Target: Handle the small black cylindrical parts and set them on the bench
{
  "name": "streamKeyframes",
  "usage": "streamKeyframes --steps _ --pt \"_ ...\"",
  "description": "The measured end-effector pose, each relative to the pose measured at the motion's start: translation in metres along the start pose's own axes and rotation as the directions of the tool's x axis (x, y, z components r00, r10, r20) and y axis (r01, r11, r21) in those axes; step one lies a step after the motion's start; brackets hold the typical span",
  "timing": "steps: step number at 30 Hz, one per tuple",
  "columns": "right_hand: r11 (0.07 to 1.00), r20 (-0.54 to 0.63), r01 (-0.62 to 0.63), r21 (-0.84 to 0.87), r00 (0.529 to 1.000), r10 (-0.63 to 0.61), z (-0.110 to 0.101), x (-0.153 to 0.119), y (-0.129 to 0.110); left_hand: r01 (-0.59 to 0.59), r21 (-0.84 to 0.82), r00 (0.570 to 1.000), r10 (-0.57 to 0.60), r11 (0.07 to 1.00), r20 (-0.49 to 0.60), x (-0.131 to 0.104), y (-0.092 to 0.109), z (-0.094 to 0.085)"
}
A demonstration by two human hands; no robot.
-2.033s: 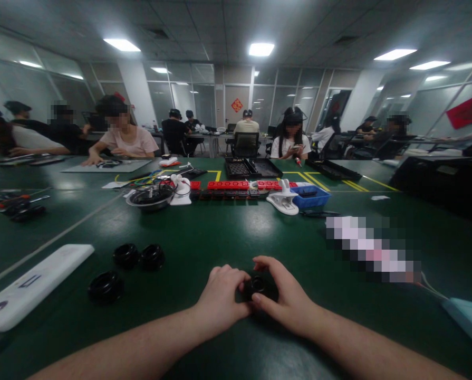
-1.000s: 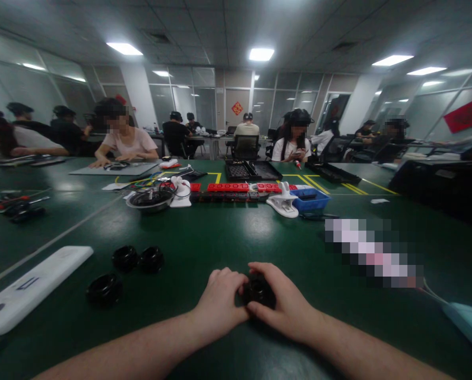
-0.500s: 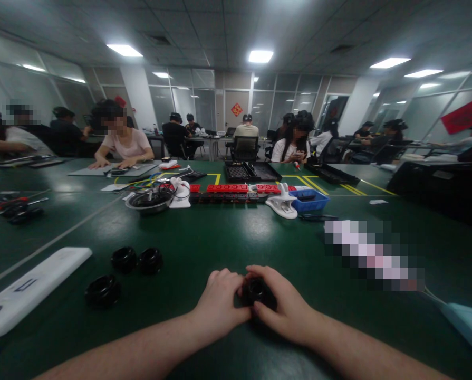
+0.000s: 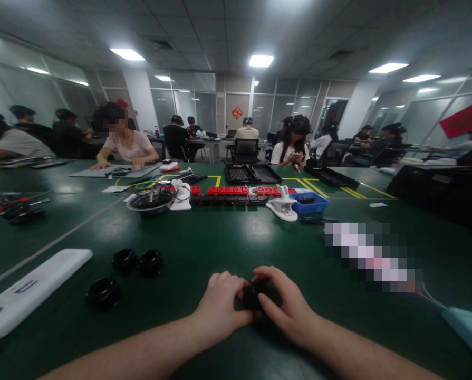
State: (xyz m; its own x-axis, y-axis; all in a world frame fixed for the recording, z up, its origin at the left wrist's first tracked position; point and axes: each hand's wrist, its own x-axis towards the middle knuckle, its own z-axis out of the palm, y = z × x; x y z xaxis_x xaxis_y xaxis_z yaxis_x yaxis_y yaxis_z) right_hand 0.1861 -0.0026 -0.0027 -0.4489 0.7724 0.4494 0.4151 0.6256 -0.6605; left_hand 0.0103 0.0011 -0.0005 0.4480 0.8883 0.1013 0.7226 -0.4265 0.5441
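Both arms reach in from the bottom edge, bare and slanting together. The left hand curls its fingers and thumb around a round black part, gripping it. The right hand bends around the other side, thumb and pointing finger spread; I can't tell if it grips. Fingers and dark blur hide much of the part, between the hands over the green table. Farther off, blocky squares hide a long thing.

We've got a dark green table (yellow lines on its far part) w/ three black rings on the L, two side by side & one nearer us, close to a long white slab. Farther back, approx. midway, we see a metal bowl, a white clip & a blue bin.
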Motion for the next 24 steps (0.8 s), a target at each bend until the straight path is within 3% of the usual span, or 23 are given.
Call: streamKeyframes --steps 5,12,20,24 --pt "1.0 0.057 -0.008 0.022 0.998 0.007 0.0001 0.0 -0.0023 0.013 0.001 1.0 -0.013 1.0 0.02 0.0 0.0009 -0.0025" --pt "0.992 0.006 -0.106 -0.07 0.994 0.107 0.0043 0.0025 -0.0003 -0.002 0.016 1.0 0.002 1.0 0.015 -0.0016 -0.0003 -0.0003" --pt "1.0 0.063 -0.001 -0.008 0.998 0.001 0.0002 -0.0009 -0.0037 0.001 0.041 1.0 -0.002 0.999 0.014 -0.0019 0.0014 -0.0018" --pt "0.999 0.008 -0.027 -0.032 1.0 0.027 -0.0002 -0.0006 -0.0011 -0.008 0.048 1.0 0.008 0.999 0.013 -0.0024 0.0005 -0.0014"
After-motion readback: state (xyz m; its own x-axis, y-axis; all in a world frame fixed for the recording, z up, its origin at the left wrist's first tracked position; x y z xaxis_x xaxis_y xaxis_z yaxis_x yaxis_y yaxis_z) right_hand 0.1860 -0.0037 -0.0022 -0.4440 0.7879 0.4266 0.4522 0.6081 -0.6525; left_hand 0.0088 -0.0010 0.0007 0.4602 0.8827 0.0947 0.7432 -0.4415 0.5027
